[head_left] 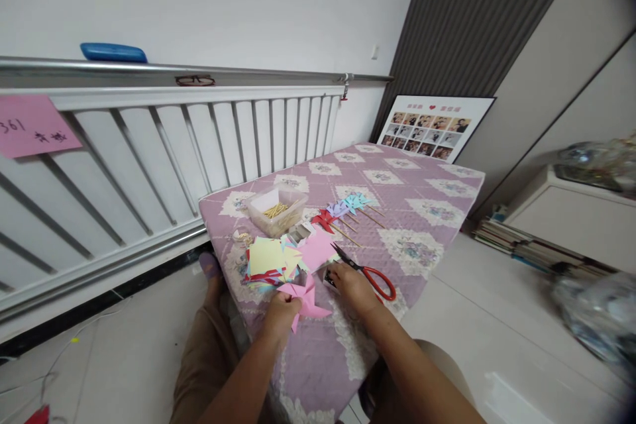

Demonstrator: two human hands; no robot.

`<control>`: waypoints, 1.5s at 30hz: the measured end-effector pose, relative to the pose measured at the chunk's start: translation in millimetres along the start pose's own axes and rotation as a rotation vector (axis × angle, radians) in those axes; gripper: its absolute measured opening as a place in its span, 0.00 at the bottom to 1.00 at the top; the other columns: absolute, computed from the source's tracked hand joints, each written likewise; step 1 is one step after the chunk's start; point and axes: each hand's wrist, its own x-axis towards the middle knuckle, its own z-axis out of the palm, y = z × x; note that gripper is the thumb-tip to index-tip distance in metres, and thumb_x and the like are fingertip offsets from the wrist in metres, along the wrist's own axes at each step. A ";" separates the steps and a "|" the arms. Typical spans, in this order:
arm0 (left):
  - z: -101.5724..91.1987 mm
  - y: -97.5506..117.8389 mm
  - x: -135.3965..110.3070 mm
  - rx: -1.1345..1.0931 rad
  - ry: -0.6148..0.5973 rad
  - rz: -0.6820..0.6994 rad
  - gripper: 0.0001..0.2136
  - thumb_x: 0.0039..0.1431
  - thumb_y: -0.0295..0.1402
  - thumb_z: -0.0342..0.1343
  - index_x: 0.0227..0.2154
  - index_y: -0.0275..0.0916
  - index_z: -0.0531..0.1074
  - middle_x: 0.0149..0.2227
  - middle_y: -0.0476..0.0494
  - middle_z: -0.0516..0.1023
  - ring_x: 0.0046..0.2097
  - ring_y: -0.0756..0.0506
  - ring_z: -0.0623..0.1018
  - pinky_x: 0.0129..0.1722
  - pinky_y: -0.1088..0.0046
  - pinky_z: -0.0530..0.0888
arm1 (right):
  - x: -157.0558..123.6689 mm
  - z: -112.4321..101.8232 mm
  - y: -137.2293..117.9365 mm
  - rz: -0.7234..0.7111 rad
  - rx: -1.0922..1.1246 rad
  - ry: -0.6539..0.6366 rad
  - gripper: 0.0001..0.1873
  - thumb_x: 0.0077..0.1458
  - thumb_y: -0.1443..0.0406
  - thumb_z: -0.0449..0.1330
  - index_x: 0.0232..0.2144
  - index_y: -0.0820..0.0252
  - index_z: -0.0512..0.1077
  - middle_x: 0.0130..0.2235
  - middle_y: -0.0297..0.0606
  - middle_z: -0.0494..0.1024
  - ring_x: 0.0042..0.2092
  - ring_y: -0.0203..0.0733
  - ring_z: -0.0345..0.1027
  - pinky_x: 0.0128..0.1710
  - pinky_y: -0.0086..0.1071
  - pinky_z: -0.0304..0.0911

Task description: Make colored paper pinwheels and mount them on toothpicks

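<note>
My left hand [283,311] is closed on a pink paper pinwheel [307,301], pinching it near its middle above the tablecloth. My right hand [350,283], fingers curled, is at a small black-and-white item [329,276]; what the fingertips hold is hidden. Beside that hand lie scissors with red handles [380,281], blades pointing away to the left. A stack of coloured paper squares [265,258], yellow on top, sits beyond my left hand. Beyond my right hand is a pink paper sheet [318,246]. Red [324,220], lilac [339,209] and light blue pinwheels [356,202] on sticks lie farther back.
A clear plastic tub [275,220] holds thin wooden sticks. A small grey-and-white box [300,232] and a round clear container [242,236] stand near it. The table has a purple patterned cloth [412,212]. A white radiator [238,139] runs along the left.
</note>
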 end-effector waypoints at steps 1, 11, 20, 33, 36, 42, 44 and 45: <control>-0.1 2.0 -1.0 0.002 0.003 -0.005 0.06 0.43 0.28 0.52 0.15 0.39 0.63 0.15 0.56 0.57 0.20 0.52 0.59 0.21 0.76 0.54 | -0.9 -0.8 1.0 0.012 0.053 0.021 0.08 0.59 0.66 0.55 0.29 0.62 0.71 0.33 0.35 0.76 0.35 0.38 0.69 0.38 0.34 0.64; 0.2 1.3 -0.4 -0.015 -0.004 0.010 0.04 0.42 0.32 0.52 0.17 0.39 0.64 0.16 0.55 0.60 0.21 0.51 0.64 0.22 0.76 0.59 | -24.6 10.1 1.0 0.241 0.509 0.098 0.15 0.59 0.61 0.49 0.23 0.59 0.66 0.21 0.30 0.75 0.18 0.32 0.62 0.18 0.26 0.56; 0.9 -1.7 0.9 0.001 -0.002 0.017 0.07 0.41 0.32 0.52 0.14 0.40 0.60 0.15 0.56 0.57 0.20 0.52 0.61 0.21 0.77 0.58 | -4.3 -1.5 3.3 0.268 0.266 0.106 0.13 0.59 0.59 0.57 0.28 0.63 0.71 0.28 0.30 0.74 0.30 0.35 0.69 0.34 0.34 0.66; 1.5 -20.6 14.9 -0.014 0.001 0.022 0.09 0.42 0.32 0.54 0.13 0.39 0.61 0.14 0.56 0.58 0.19 0.53 0.59 0.20 0.76 0.56 | -12.3 -13.6 3.6 0.218 0.112 -0.028 0.10 0.60 0.61 0.56 0.35 0.63 0.72 0.34 0.34 0.77 0.35 0.37 0.72 0.37 0.36 0.68; 2.7 -21.8 15.8 -0.027 -0.007 0.013 0.08 0.42 0.32 0.53 0.14 0.39 0.62 0.14 0.56 0.59 0.19 0.52 0.61 0.21 0.76 0.58 | -9.1 -16.1 0.9 0.228 0.048 -0.100 0.11 0.60 0.61 0.57 0.40 0.63 0.72 0.40 0.37 0.76 0.38 0.39 0.72 0.39 0.39 0.69; 3.4 -19.4 13.5 -0.038 -0.007 0.011 0.07 0.43 0.33 0.53 0.16 0.39 0.64 0.14 0.55 0.63 0.19 0.51 0.64 0.20 0.77 0.59 | -2.4 -13.5 -7.8 0.303 -0.047 -0.159 0.12 0.60 0.61 0.57 0.45 0.61 0.70 0.46 0.40 0.74 0.43 0.42 0.71 0.43 0.42 0.69; 2.7 -18.2 12.4 -0.030 -0.010 0.006 0.07 0.43 0.33 0.53 0.15 0.39 0.64 0.13 0.55 0.64 0.19 0.51 0.64 0.20 0.77 0.58 | -2.1 -11.9 -10.9 0.315 -0.045 -0.164 0.13 0.60 0.61 0.57 0.45 0.61 0.70 0.46 0.40 0.74 0.43 0.43 0.71 0.43 0.42 0.69; 2.3 -17.7 11.8 -0.026 -0.012 0.004 0.07 0.43 0.33 0.53 0.15 0.39 0.64 0.13 0.54 0.64 0.18 0.51 0.64 0.19 0.77 0.57 | -2.1 -11.3 -12.4 0.318 -0.037 -0.163 0.13 0.60 0.61 0.57 0.45 0.61 0.70 0.46 0.40 0.74 0.43 0.43 0.71 0.43 0.42 0.69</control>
